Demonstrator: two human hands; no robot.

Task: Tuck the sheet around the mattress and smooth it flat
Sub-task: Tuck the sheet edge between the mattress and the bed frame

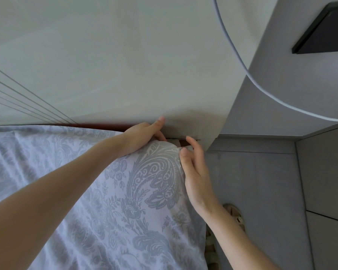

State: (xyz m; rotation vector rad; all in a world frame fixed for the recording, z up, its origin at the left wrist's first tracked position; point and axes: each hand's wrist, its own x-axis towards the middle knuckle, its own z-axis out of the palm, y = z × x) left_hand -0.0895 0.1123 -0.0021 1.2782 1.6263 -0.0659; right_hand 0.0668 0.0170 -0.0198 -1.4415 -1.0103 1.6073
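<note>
A white sheet (109,191) with a grey floral and paisley pattern covers the mattress and fills the lower left. It curves over the mattress's far right corner. My left hand (142,137) lies on that corner, fingers reaching down behind it against the wall, thumb raised. My right hand (195,172) is at the corner's right side with thumb and fingers pinching the sheet's edge. The mattress itself is hidden under the sheet.
A pale wall (115,65) runs close behind the bed, with a dark red strip of bed frame (98,126) at its foot. Grey floor tiles (261,191) lie to the right. A sandalled foot (234,213) stands beside the bed. A dark object (322,30) is at top right.
</note>
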